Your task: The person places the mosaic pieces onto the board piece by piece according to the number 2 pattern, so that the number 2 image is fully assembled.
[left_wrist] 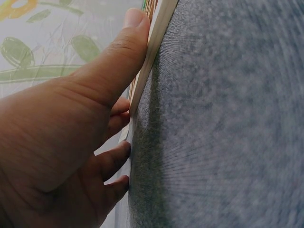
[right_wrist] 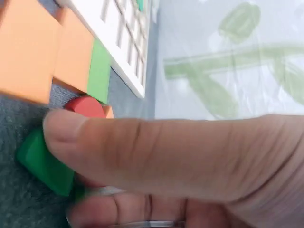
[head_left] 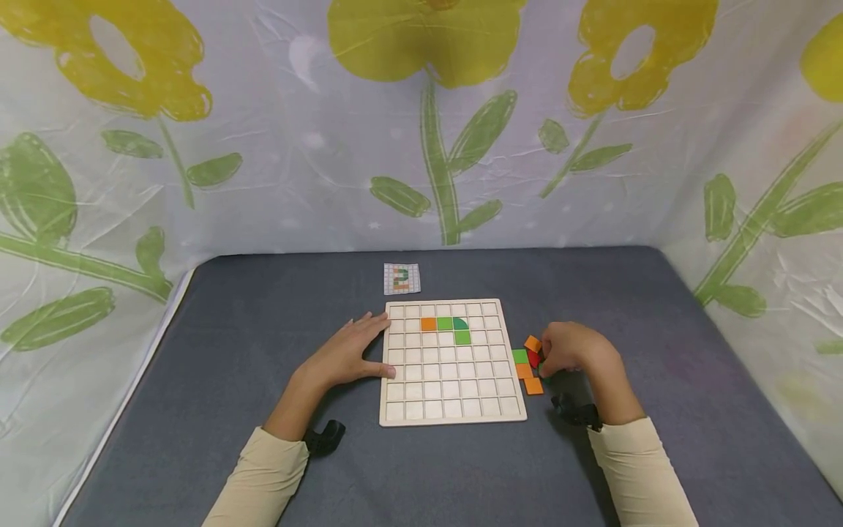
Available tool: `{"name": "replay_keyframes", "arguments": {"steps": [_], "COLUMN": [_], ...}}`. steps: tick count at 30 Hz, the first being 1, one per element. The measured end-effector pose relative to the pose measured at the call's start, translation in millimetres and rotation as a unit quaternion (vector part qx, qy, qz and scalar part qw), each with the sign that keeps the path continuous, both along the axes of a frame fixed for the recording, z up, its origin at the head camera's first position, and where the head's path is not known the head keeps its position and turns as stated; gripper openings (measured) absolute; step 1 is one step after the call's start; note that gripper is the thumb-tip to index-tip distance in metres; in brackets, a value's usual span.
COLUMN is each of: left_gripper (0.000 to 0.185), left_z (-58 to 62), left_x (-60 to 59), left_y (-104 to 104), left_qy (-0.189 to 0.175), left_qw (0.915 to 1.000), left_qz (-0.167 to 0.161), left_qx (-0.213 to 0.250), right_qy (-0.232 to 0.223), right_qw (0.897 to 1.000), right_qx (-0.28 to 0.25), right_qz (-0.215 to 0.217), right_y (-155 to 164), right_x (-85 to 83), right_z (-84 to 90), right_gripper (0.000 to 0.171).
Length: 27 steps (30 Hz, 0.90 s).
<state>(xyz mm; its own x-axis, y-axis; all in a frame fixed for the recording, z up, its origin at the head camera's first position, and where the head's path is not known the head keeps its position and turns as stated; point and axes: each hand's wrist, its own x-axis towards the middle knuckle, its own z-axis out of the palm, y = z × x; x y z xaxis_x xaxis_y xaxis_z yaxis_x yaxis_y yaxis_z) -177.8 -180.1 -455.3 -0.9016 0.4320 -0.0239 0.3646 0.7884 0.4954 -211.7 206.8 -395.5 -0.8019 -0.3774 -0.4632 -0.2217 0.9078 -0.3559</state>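
Observation:
A wooden grid board [head_left: 454,410] lies on the grey cloth. Its upper rows hold an orange tile [head_left: 428,323], a green tile [head_left: 444,323], a dark green quarter-round tile [head_left: 459,323] and another green tile [head_left: 462,337]. My left hand [head_left: 356,355] lies flat against the board's left edge; in the left wrist view the thumb [left_wrist: 118,52] presses along the board's side [left_wrist: 159,28]. My right hand [head_left: 566,351] is at a small pile of loose tiles right of the board. Its thumb and fingers pinch a dark green tile [right_wrist: 42,164], beside a red piece [right_wrist: 85,105] and orange tiles [right_wrist: 28,52].
A small pattern card [head_left: 402,279] lies just behind the board. Loose orange tiles [head_left: 532,342] and a green tile [head_left: 519,356] sit between the board and my right hand. Flower-printed sheeting [head_left: 421,124] walls in the grey table [head_left: 230,329] on three sides.

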Motion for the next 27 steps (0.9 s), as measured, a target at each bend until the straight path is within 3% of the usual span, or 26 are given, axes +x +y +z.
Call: {"name": "replay_keyframes", "arguments": {"steps": [4,14,20,24,27], "left_gripper": [0.097,0.096,0.096,0.098,0.098], "left_z": [-0.8,0.1,-0.7,-1.6,-2.1], "left_x": [0.0,0.3,-0.1,-0.7,-0.9], "left_y": [-1,0,0,0,0], "left_qy": [0.002,-0.001,-0.002,-0.003,-0.002], "left_qw": [1.0000,1.0000,1.0000,1.0000,1.0000], "left_qz": [0.001,0.003,0.003,0.004,0.004], "left_qx": [-0.005,-0.005,-0.008,-0.006,-0.005], "right_qy": [0.030,0.032,0.012,0.000,0.015], "right_qw": [0.999,0.999,0.999,0.999,0.997], "right_qx": [0.017,0.024,-0.002,-0.044,-0.079], "right_qz": [0.011,0.013,0.030,0.002,-0.003], "right_y": [-8,-7,3,8,10], "right_x": [1.8,-0.3,-3.8,-5.7,-6.6], "right_z": [-0.2,0.3,4.0,6.1,6.1], "right_gripper": [0.029,0.031,0.018,0.012,0.007]}}
